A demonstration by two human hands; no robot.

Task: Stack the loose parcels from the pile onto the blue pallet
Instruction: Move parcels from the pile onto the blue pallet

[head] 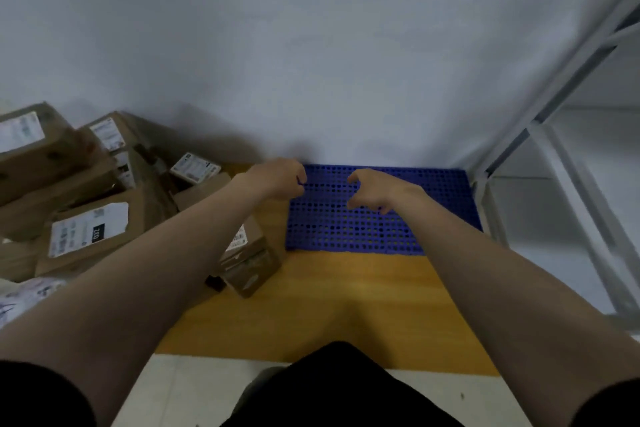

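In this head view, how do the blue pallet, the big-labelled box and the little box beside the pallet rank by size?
1. blue pallet
2. big-labelled box
3. little box beside the pallet: smallest as seen, though the left forearm hides part of it.

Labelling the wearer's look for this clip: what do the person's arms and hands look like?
Black left sleeve and right sleeve end high up the arms; forearms are bare. The left hand and right hand show no gloves, watch or rings.
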